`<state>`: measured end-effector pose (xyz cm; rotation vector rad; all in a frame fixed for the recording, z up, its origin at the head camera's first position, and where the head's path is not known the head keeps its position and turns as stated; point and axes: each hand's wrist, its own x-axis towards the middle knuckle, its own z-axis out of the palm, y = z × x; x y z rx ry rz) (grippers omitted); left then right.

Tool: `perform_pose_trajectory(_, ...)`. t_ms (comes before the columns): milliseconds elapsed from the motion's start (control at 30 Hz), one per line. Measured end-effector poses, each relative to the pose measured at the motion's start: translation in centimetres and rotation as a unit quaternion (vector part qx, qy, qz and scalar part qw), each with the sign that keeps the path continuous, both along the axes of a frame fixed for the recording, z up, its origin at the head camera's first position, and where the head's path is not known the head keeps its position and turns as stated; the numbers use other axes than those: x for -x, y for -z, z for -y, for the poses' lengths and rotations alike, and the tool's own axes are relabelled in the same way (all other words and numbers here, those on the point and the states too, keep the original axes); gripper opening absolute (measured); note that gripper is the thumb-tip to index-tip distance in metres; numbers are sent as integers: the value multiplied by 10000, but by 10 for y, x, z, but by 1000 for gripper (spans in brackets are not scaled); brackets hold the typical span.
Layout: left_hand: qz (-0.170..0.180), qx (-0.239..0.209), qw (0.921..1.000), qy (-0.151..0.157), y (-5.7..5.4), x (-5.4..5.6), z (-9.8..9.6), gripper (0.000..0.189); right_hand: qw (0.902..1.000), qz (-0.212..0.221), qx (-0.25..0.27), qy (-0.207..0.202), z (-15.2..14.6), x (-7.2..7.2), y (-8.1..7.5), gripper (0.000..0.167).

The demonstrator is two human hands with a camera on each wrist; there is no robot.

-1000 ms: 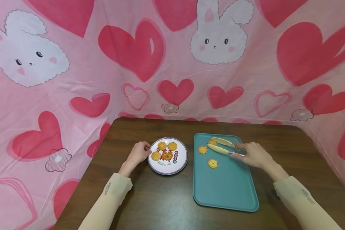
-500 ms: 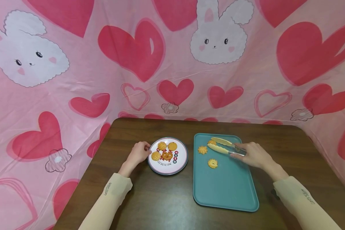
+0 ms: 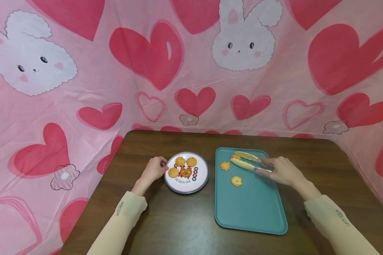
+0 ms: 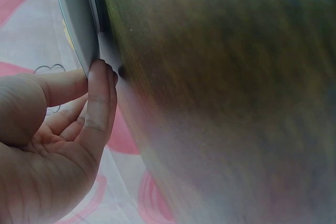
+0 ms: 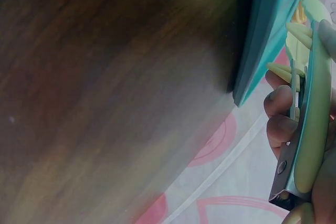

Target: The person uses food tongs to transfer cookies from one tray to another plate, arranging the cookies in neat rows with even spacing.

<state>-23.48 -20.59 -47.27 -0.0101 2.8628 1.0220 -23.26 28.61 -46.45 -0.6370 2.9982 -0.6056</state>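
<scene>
My left hand pinches the left rim of a round white plate with red print; the left wrist view shows thumb above and fingers beneath its edge. On the plate lie two swirled cookies, a round cookie and a pretzel-shaped cookie. In my right hand is a pair of tongs with cream tips, its arms spread. The tips reach over the far end of a teal tray, beside a partly hidden cookie. A star-shaped cookie and a ring-like cookie lie nearby.
Plate and tray stand side by side on a dark wooden table, with a narrow gap between them. A pink cloth with hearts and rabbits hangs behind the table and along its left and right sides.
</scene>
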Motion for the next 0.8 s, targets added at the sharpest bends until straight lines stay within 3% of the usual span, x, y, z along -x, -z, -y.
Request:
perform_pose_trajectory(633,-2,38,10000,-20,0,0,0,23,9973,-634,-120,-345,26,5,-26,61)
perform_pose_trajectory(800,-39,24,10000,-11,0,-1,-1,22,9971,-600,-120,-453,36,5,-31,61)
